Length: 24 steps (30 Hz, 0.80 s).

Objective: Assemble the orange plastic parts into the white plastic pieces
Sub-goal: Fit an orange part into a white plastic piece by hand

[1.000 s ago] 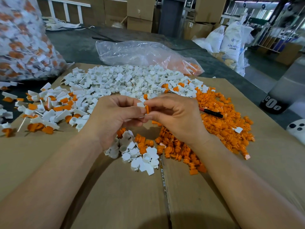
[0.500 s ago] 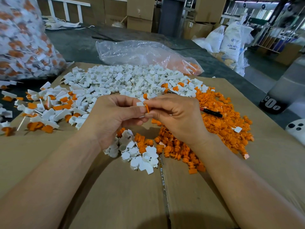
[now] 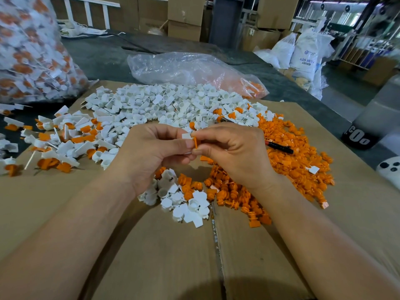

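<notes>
Pinching a white piece [image 3: 186,136], the left hand [image 3: 151,152] meets the right hand [image 3: 232,151], whose fingertips clamp an upright orange part [image 3: 195,142] just right of it, touching.

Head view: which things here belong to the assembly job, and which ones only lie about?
Job:
left hand pinching a white piece
right hand pinching an orange part
white pile
orange pile
joined pieces at left

Lying about:
pen
clear bag
cardboard boxes
white sacks
</notes>
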Each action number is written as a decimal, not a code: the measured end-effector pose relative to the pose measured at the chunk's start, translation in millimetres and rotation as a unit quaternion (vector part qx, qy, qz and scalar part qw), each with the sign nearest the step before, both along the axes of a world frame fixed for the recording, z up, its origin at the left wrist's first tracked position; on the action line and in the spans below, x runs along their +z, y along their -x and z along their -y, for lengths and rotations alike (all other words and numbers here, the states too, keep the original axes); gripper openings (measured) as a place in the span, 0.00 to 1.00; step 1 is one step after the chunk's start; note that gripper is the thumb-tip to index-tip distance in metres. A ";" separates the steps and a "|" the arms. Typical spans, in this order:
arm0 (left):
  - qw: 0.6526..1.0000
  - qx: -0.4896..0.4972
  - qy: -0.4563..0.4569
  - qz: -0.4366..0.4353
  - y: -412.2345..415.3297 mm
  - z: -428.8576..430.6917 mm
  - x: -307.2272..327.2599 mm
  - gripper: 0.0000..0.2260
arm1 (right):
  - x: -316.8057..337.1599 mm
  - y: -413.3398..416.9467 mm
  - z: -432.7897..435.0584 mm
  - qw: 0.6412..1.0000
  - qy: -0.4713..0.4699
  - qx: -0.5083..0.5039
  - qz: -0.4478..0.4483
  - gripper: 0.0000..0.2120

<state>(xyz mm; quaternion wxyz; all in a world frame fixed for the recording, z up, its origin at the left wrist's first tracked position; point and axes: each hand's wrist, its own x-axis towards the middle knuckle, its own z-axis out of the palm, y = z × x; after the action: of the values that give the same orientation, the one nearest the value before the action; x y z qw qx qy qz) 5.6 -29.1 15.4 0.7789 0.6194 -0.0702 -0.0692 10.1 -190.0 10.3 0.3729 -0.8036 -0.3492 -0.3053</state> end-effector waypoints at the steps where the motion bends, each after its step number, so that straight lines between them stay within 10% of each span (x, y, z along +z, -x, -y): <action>1: 1.000 0.000 0.000 0.000 -0.1 -0.1 -0.1 0.10 | 0.4 0.2 -0.1 1.000 0.000 -0.001 -0.002 0.10; 10: 1.000 -0.001 -0.026 0.017 -1.2 -1.1 -1.2 0.09 | 0.6 1.3 -1.5 1.000 0.009 -0.012 0.006 0.10; 15: 0.999 0.021 -0.017 0.020 -2.4 -1.2 -2.0 0.08 | 10.4 1.4 8.5 0.986 0.030 -0.072 -0.146 0.19; 24: 0.997 0.061 0.041 0.010 -5.1 -4.5 -2.3 0.09 | 15.8 -22.1 68.9 0.817 0.291 -0.349 -0.355 0.45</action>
<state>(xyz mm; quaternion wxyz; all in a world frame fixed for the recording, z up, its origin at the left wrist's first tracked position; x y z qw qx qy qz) 10.7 -24.6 13.1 0.8059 0.5904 -0.0429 -0.0127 32.2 -258.9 26.1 0.0883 -0.9953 0.0392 0.0074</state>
